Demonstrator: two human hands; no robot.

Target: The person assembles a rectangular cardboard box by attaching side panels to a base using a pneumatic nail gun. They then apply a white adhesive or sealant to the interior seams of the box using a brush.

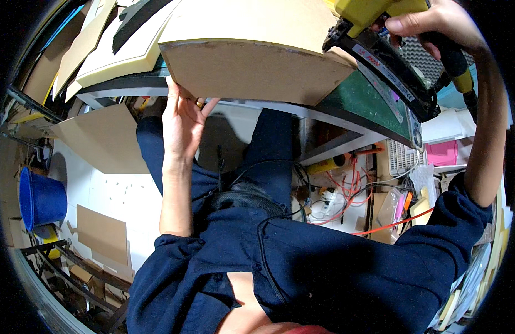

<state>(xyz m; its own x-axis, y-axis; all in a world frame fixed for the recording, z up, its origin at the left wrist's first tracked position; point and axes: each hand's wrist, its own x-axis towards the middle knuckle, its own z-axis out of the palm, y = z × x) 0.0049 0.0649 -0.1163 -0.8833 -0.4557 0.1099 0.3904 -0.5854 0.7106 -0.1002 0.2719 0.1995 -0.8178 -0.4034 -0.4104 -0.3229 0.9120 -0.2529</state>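
My right hand (444, 25) is wrapped round the handle of a yellow and black air nail gun (362, 12). Its nose meets the top edge of an upright brown fibreboard panel (252, 72), near that panel's right end. A pale sheet (235, 22) runs back from the same edge, joined to or resting against it; I cannot tell which. My left hand (183, 125) grips the lower left corner of the brown panel from below, its fingers partly hidden behind the board. A metal ruler (380, 92) lies on the green bench top (355, 106) under the gun.
Thick cream foam (124, 61) and a black strip (138, 22) lie at the left of the bench. Brown boards (104, 139) lean and lie on the floor beside a blue bucket (43, 197). Red air hose (355, 183), cables and a white basket (405, 156) crowd the right.
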